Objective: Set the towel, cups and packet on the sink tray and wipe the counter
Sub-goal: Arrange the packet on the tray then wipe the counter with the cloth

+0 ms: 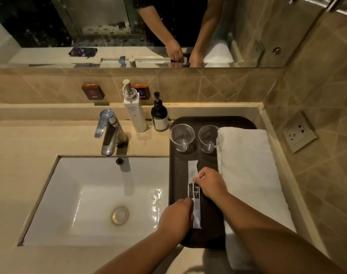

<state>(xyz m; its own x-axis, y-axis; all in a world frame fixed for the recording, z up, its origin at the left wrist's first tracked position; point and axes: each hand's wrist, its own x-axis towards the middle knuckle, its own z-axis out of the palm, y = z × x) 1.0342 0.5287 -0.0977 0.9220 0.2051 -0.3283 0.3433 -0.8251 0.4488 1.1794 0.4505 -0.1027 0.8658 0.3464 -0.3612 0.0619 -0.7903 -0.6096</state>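
Quick count from my end: two clear cups, one (182,137) and the other (209,138), standing upright side by side at the back of the dark tray (173,175). One white towel (247,165), folded long, lies along the tray's right side and hangs past its front edge. One packet (194,191), a long thin white sachet with a dark printed patch in the middle, lies lengthwise on the tray between the sink side and the towel.

Both hands are on that packet. The left hand (176,216) has its fingers (188,201) closed on the near part of the packet's left edge, and the right hand (209,183) is pinching the packet's right edge further up, fingers curled tight on it.

Other stuff: two pump bottles, a tall white one (134,113) and a short dark one (159,116), standing just behind the tray's left corner. One chrome tap (107,131), one white basin (101,196) with wet spots near its right wall.

The worktop (30,139) is beige stone, the walls are tan tile, there's a mirror (109,30) along the back and a socket (299,133) on the right wall.
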